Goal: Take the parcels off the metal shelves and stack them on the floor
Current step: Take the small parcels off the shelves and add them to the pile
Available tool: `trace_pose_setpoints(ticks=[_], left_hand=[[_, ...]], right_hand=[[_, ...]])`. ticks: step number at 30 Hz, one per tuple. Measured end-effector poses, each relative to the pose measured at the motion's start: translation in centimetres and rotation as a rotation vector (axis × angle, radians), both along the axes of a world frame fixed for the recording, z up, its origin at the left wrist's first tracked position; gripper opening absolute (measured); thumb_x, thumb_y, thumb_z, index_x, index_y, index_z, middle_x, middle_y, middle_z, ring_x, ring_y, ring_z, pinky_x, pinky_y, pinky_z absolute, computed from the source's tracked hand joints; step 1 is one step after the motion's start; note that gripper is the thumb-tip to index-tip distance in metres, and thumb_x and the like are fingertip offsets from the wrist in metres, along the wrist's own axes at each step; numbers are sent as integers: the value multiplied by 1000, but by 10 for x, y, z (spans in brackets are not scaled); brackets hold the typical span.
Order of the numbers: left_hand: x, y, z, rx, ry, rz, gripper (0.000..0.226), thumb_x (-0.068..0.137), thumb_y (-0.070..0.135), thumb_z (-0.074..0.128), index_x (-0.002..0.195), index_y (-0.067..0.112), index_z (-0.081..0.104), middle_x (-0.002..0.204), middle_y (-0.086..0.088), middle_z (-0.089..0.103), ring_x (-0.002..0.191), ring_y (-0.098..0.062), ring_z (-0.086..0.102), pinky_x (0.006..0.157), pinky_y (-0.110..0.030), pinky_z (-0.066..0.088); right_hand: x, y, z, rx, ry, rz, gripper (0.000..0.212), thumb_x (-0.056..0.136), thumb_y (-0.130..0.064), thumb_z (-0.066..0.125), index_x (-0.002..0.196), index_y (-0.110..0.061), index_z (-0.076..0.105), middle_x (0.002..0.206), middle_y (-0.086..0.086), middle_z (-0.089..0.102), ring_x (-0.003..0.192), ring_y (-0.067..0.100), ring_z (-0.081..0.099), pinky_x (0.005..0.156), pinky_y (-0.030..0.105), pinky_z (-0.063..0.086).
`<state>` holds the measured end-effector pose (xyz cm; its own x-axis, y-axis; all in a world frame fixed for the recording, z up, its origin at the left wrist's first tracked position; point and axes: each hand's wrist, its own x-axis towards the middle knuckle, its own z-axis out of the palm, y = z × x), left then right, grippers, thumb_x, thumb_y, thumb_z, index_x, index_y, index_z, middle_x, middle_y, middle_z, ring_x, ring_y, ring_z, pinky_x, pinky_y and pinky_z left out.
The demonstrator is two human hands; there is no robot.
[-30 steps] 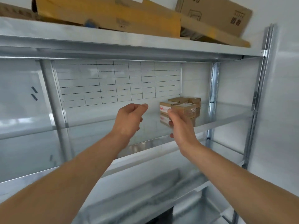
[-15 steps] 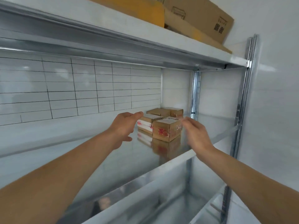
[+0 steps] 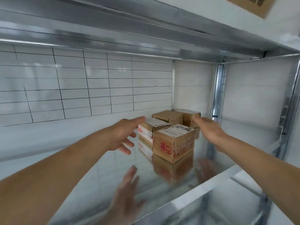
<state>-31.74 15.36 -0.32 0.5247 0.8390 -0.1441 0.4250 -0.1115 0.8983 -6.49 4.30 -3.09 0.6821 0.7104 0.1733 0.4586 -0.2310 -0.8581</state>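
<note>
Several small brown cardboard parcels sit close together at the back right of a shiny metal shelf (image 3: 97, 172). The nearest parcel (image 3: 173, 143) has red writing on its side and a white label on top. A flatter parcel (image 3: 150, 129) with red-and-white tape lies to its left, and two more parcels (image 3: 168, 116) stand behind. My left hand (image 3: 123, 135) reaches in with fingers spread, just left of the flat parcel. On the other side of the group, my right hand (image 3: 209, 129) is stretched out flat, its fingertips at the back right parcel (image 3: 190, 116). Neither hand holds anything.
The upper shelf (image 3: 146, 30) hangs low overhead, with a cardboard box (image 3: 253, 5) on top at the right. A metal upright (image 3: 219, 88) stands just right of the parcels. White tiled wall lies behind. A lower shelf (image 3: 227, 205) shows below the front edge.
The view has moved closer to the parcels. Both hands have reached further into the shelf and now flank the group of parcels, fingers more spread.
</note>
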Motion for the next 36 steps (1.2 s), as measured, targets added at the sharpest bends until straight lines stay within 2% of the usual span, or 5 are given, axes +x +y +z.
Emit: trace_pose_setpoints(ticks=[6, 12, 17, 30, 36], left_hand=[[22, 14, 17, 76, 94, 151, 76, 88, 69, 49, 145, 19, 44, 140, -11, 49, 112, -37, 59, 84, -53, 57], [43, -2, 13, 498, 683, -152, 116, 49, 97, 51, 148, 38, 31, 154, 22, 25, 131, -6, 33, 114, -34, 31], [54, 60, -40, 562, 890, -220, 42, 78, 75, 59, 93, 37, 68, 100, 7, 67, 119, -21, 61, 83, -34, 48], [28, 45, 32, 712, 639, -16, 39, 95, 35, 60, 134, 35, 56, 148, 7, 42, 132, -17, 43, 107, -32, 38], [44, 50, 17, 671, 896, -233, 68, 80, 20, 74, 141, 33, 45, 138, 6, 48, 117, -16, 50, 98, -36, 48]], right_hand=[[14, 27, 22, -158, 183, 446, 58, 101, -69, 29, 135, -29, 51, 73, 15, 75, 75, 30, 75, 82, 42, 54], [24, 75, 26, 68, -210, 360, 51, 100, -57, 52, 120, -13, 69, 106, 7, 78, 102, 24, 72, 102, 46, 51], [7, 113, 16, -162, -549, 549, 63, 92, -63, 59, 143, -26, 58, 147, -2, 59, 137, 23, 53, 96, 27, 44], [4, 114, 23, -225, -323, 640, 33, 89, -54, 67, 79, -22, 67, 80, -7, 70, 77, 13, 66, 71, 32, 46], [23, 100, 19, -67, -119, 533, 51, 93, -65, 57, 129, -32, 69, 132, -7, 68, 115, 17, 62, 83, 34, 47]])
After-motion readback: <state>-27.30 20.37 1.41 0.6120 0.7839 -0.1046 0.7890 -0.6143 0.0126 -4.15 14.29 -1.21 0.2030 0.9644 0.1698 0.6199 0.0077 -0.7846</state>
